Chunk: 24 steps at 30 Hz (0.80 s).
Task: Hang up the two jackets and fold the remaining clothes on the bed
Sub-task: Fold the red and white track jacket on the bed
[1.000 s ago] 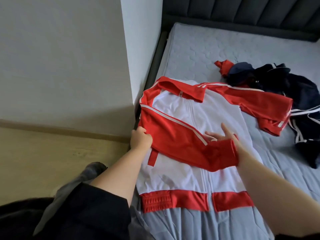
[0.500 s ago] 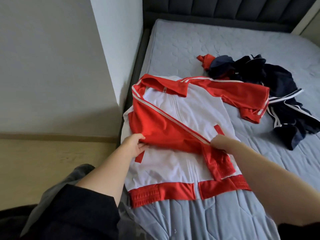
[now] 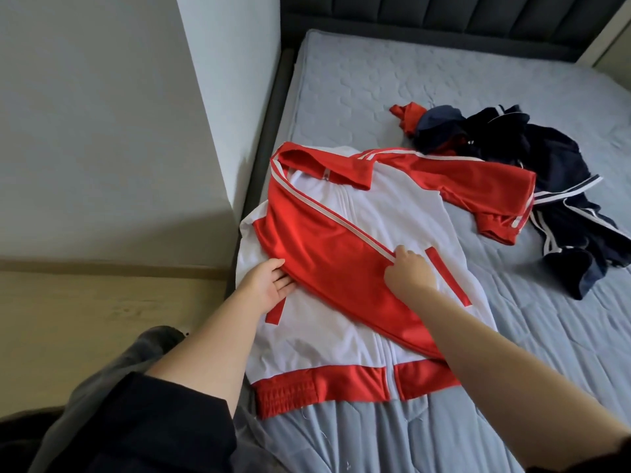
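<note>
We see the red and white jacket (image 3: 345, 213) lying front-up on the near left part of the bed (image 3: 375, 83), one red sleeve folded diagonally across its chest. Our left hand (image 3: 269, 285) rests flat with fingers tucked under that sleeve's near edge. Our right hand (image 3: 408, 269) presses on the sleeve with curled fingers; whether it pinches the fabric, we cannot tell. Dark navy clothes (image 3: 546, 186) lie heaped at the far right.
</note>
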Available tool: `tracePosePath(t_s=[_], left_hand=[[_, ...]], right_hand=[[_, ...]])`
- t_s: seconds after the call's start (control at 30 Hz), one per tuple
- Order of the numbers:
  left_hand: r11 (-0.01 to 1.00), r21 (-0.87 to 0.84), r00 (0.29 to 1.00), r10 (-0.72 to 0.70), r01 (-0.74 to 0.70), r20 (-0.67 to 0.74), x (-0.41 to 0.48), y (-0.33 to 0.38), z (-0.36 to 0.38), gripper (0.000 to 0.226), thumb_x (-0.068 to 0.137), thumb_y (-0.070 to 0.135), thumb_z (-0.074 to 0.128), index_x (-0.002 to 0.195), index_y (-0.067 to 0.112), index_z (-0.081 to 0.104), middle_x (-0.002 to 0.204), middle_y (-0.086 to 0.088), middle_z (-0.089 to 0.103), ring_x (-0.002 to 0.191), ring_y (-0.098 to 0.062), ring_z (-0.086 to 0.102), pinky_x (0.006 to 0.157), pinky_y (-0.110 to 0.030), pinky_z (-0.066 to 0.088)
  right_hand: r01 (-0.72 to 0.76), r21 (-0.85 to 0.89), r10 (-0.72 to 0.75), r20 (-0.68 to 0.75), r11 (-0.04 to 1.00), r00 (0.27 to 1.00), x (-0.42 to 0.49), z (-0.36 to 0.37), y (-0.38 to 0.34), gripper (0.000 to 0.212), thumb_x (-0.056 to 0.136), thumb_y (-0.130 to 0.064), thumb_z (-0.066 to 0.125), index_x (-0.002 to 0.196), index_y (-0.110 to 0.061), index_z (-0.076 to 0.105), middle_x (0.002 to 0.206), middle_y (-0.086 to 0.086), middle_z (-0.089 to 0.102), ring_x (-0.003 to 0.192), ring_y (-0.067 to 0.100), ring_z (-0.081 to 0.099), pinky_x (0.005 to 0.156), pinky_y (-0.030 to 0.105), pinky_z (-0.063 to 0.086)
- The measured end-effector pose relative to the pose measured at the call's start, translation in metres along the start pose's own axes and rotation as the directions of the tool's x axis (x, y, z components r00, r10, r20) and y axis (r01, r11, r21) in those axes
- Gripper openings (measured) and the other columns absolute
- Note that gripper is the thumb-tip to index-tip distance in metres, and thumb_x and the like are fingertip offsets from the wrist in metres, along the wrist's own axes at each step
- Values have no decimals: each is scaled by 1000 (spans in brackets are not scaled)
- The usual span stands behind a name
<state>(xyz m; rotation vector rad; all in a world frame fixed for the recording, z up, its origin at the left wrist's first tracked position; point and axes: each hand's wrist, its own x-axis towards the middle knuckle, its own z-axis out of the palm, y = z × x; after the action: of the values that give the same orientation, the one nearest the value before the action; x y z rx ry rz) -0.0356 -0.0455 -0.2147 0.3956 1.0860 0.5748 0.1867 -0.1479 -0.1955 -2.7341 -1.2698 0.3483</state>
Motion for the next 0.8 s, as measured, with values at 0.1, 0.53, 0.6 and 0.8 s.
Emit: tracePosePath(t_s=[0.1, 0.53, 0.6, 0.8], left_hand=[[998, -67, 1000, 11, -11, -3, 7, 10, 0, 42, 97, 14, 46, 138, 12, 42, 137, -12, 51, 126, -28, 48, 93, -39, 41], [976, -213, 997, 31, -45, -68, 80, 68, 6, 37, 95, 26, 54, 127, 6, 55, 125, -13, 59, 111, -26, 59, 89, -34, 48], [984, -157, 994, 74, -85, -76, 92, 70, 9, 37, 94, 25, 56, 125, 5, 57, 127, -16, 58, 116, -27, 57, 97, -37, 45], [971, -172, 971, 132, -167, -198, 107, 79, -6, 35, 99, 27, 43, 124, 8, 58, 127, -12, 59, 112, -26, 58, 91, -34, 48]], right_hand=[[87, 70, -87, -8, 994, 996, 9, 10, -26, 37, 84, -13, 47, 120, -4, 46, 118, 15, 52, 111, 33, 46, 87, 39, 40], [365, 156, -357, -79, 918, 931, 98, 21, -172, 46, 86, -31, 56, 125, -7, 49, 123, 12, 53, 114, 29, 46, 94, 38, 39], [398, 163, -387, -101, 903, 917, 109, 22, -196, 38, 88, -31, 55, 116, -6, 54, 113, 12, 58, 106, 29, 52, 85, 37, 42], [99, 489, 33, -254, 867, 967, 149, 11, -195, 27, 94, -18, 46, 95, 1, 65, 102, 21, 66, 99, 36, 59, 78, 33, 41]])
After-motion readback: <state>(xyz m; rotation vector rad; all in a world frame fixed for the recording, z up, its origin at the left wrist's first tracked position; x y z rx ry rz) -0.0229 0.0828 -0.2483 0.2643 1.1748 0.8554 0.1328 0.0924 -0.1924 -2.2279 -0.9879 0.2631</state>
